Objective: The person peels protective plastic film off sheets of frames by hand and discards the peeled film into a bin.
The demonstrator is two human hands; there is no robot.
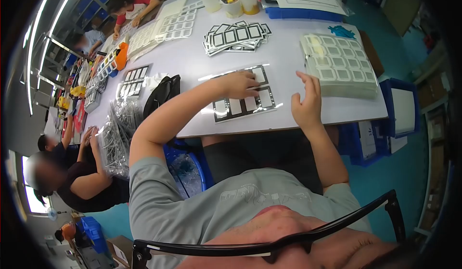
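Observation:
A clear sheet with black-bordered white rectangles (235, 106) lies near the table's front edge. My left hand (239, 85) rests on its upper middle part, fingers apart and covering some of the rectangles. My right hand (308, 100) is held at the front edge, right of the sheet and apart from it, with fingers stretched out and nothing in them. Behind the sheet is a loose pile of similar black-bordered pieces (236, 37). A thick stack of white-framed sheets (339, 66) stands to the right of my right hand.
A black bag (161, 94) and a plastic bag of grey strips (115, 141) are at the left. Cups (233, 7) stand at the back. Co-workers (89, 172) sit along the left side. Blue bins (402, 107) are at the right, beside the table (284, 38).

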